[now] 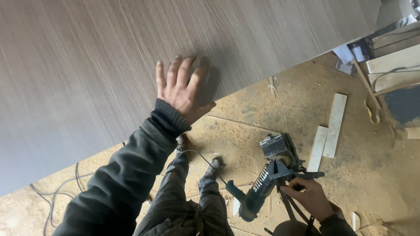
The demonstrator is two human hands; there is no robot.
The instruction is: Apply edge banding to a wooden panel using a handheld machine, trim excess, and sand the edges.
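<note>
Grey wood-grain panel (109,57) and blue power tool (262,185).
Panel lies flat, its edge just beside the left thumb, under spread fingers (175,72); tool hangs tilted, handle gripped by right fingers (294,189), body left of them.

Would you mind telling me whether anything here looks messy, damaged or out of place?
The floor is thick with sawdust, with two pale offcut strips lying loose and a cable trailing underfoot. The panel under the left hand looks unmarked; the right hand holds a power tool.
</note>
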